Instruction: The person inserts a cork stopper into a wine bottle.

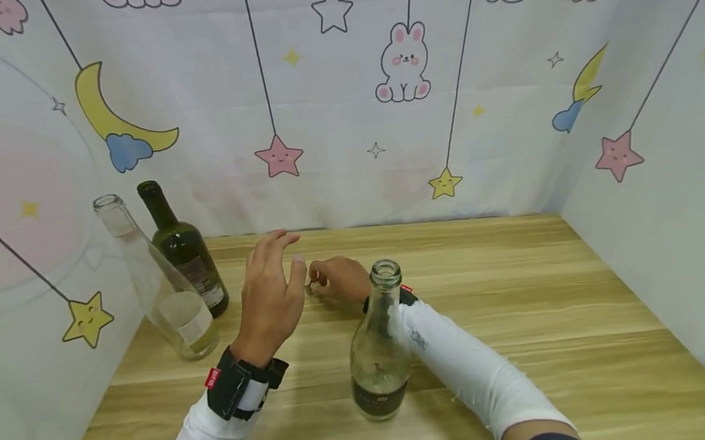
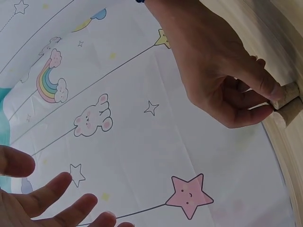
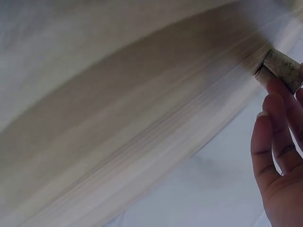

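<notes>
My right hand reaches across to the far middle of the table, low over the wood. Its thumb and fingers pinch a cork at the end. A second cork lies right against the first, and the right wrist view shows the pair of corks at the fingertips. My left hand is raised to the left of them, fingers extended and thumb apart, holding nothing. Between my forearms stands an uncapped clear glass bottle with a dark label, upright, partly overlapping my right sleeve in the head view.
At the left, a clear bottle with a pale label stands before a dark green wine bottle; both have open mouths. The wooden table meets a cartoon-printed cloth at its back and sides.
</notes>
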Demonstrator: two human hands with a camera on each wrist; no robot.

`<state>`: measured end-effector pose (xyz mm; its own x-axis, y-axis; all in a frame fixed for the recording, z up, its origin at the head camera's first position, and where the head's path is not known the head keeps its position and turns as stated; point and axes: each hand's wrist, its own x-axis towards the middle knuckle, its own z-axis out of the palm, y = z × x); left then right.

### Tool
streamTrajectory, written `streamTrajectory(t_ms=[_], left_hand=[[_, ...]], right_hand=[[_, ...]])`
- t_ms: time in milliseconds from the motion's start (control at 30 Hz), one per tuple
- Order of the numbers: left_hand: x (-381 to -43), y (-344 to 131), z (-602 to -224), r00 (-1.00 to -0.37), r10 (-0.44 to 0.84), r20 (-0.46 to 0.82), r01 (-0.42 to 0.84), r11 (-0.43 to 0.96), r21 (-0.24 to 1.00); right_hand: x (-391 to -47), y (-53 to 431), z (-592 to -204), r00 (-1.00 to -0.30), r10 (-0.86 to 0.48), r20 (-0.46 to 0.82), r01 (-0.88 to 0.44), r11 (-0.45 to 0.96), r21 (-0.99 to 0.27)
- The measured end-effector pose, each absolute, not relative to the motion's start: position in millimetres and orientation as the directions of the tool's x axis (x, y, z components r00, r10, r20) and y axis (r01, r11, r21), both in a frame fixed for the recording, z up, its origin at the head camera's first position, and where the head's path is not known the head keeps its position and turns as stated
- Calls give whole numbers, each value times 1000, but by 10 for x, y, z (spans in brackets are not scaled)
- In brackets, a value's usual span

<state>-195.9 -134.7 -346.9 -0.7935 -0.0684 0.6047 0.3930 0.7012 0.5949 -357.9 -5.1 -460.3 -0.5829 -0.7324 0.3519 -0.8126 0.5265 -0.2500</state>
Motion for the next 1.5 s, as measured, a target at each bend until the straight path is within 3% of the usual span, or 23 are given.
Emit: streamTrajectory(t_ms=[267, 567, 733, 1000, 1500], left_hand=[[-1976, -1302, -3488, -794, -56, 606, 402, 699, 592], [-1986, -1249, -3525, -807, -43, 589, 399, 695, 598], [-1975, -1177, -3503, -805, -27, 592, 414, 689, 595], [-1971, -1075, -3476, -796, -18, 605, 434, 681, 590], [-1929, -960, -3449, -776, 16, 631, 483, 658, 577]], right_hand=[[-3492, 22, -4514, -494, -766, 412, -869, 429, -247], [-3400, 393, -4299, -536, -730, 424, -844, 457, -280], [-3187, 756, -3895, -509, -699, 503, -858, 365, -362], [-2768, 1164, -3311, -541, -626, 562, -841, 393, -372], [-2120, 1447, -2483, -370, -561, 740, -928, 188, -322]])
